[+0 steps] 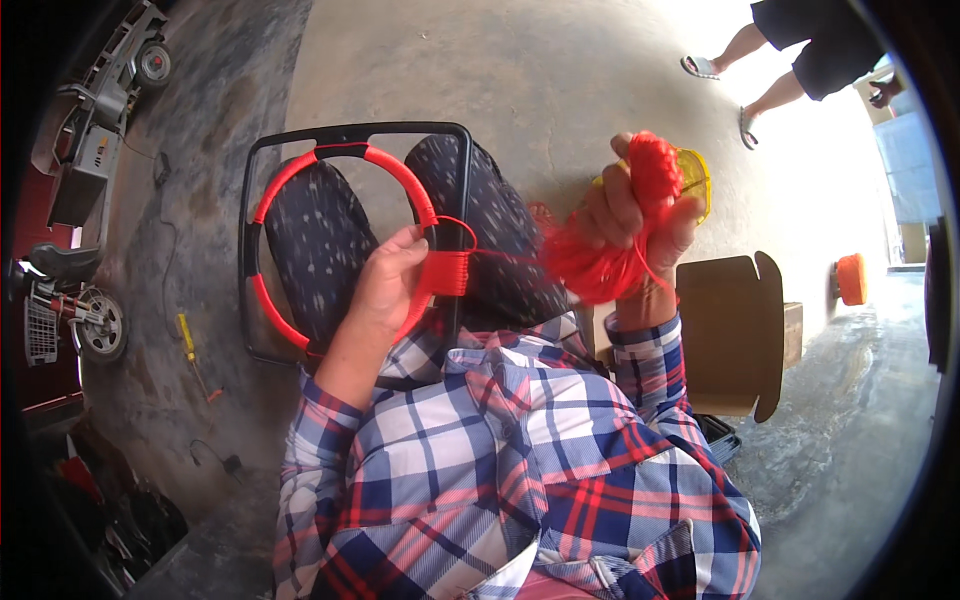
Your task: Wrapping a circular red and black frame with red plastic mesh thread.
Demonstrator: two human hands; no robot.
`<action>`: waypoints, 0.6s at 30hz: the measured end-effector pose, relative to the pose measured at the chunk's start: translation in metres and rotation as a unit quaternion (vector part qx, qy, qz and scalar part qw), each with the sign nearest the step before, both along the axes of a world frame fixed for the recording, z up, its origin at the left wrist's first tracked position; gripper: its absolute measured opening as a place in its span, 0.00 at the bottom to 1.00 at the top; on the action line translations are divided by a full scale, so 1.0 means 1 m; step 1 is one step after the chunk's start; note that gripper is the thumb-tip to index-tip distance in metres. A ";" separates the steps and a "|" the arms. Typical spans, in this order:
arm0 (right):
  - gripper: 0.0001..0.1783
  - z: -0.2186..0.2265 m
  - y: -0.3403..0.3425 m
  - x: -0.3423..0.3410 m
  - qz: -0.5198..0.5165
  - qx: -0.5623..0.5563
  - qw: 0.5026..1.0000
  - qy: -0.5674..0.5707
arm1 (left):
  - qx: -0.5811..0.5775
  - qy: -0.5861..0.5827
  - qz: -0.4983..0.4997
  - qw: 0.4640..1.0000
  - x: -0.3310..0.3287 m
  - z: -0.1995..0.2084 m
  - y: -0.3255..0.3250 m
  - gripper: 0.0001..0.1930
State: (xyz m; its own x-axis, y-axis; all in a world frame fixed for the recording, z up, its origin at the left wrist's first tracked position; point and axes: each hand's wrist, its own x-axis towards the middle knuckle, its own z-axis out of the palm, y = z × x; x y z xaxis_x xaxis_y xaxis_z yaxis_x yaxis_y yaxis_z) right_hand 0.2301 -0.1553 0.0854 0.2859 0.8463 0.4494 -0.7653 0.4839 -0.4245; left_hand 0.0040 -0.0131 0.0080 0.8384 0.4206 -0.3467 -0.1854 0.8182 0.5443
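A black, rounded rectangular frame (468, 160) rests across my knees, with a ring (401, 180) inside it partly wrapped in red cord. My left hand (388, 280) grips the ring's right side, the thumb lying over the wrapped part. Beside those fingers, tight turns of red cord (446, 273) form a block bridging the ring and the frame's right bar. A small loop of cord stands out above this block. To the right, my right hand (625, 215) is closed around a thick bundle of red cord (597, 268), raised off my lap. One strand runs from the wrapped block to the bundle.
Behind my right hand is a yellow plastic container (695, 185). An open cardboard box (730, 335) stands at my right, near an orange object (851, 279). A yellow-handled tool (186, 338) lies on the left floor, near parked vehicles (100, 325). Another person's legs (770, 95) show at upper right.
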 end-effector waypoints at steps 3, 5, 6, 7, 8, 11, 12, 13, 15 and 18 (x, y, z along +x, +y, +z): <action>0.27 -0.005 -0.008 0.000 -0.155 -0.291 0.928 -0.173 | 0.041 0.003 -0.018 0.999 -0.001 0.004 -0.001 0.15; 0.24 -0.013 -0.006 -0.021 -0.062 -0.401 0.889 -0.212 | 0.056 0.012 -0.014 0.998 0.000 0.008 -0.003 0.14; 0.20 -0.026 -0.004 -0.036 -0.033 -0.437 0.862 -0.256 | 0.071 0.022 -0.011 0.997 0.000 0.009 -0.004 0.14; 0.17 -0.034 -0.003 -0.046 -0.012 -0.486 0.816 -0.313 | 0.071 0.023 -0.013 0.997 0.002 0.009 -0.005 0.14; 0.15 -0.044 0.000 -0.051 -0.030 -0.455 0.822 -0.342 | 0.071 0.032 -0.007 0.997 0.001 0.010 -0.006 0.14; 0.13 -0.051 0.004 -0.045 -0.063 -0.435 0.821 -0.364 | 0.074 0.052 -0.003 0.996 -0.002 0.005 -0.004 0.13; 0.13 -0.048 0.005 -0.042 -0.076 -0.446 0.815 -0.363 | 0.077 0.059 -0.002 0.995 -0.002 0.001 -0.003 0.12; 0.13 -0.046 0.005 -0.041 -0.077 -0.447 0.815 -0.361 | 0.078 0.060 -0.004 0.995 -0.003 -0.002 -0.001 0.12; 0.13 -0.041 0.005 -0.039 -0.056 -0.437 0.851 -0.287 | 0.079 0.084 -0.006 0.993 -0.004 -0.006 -0.001 0.11; 0.13 -0.033 0.001 -0.034 -0.029 -0.425 0.890 -0.163 | 0.085 0.101 -0.003 0.991 -0.004 -0.009 0.000 0.11</action>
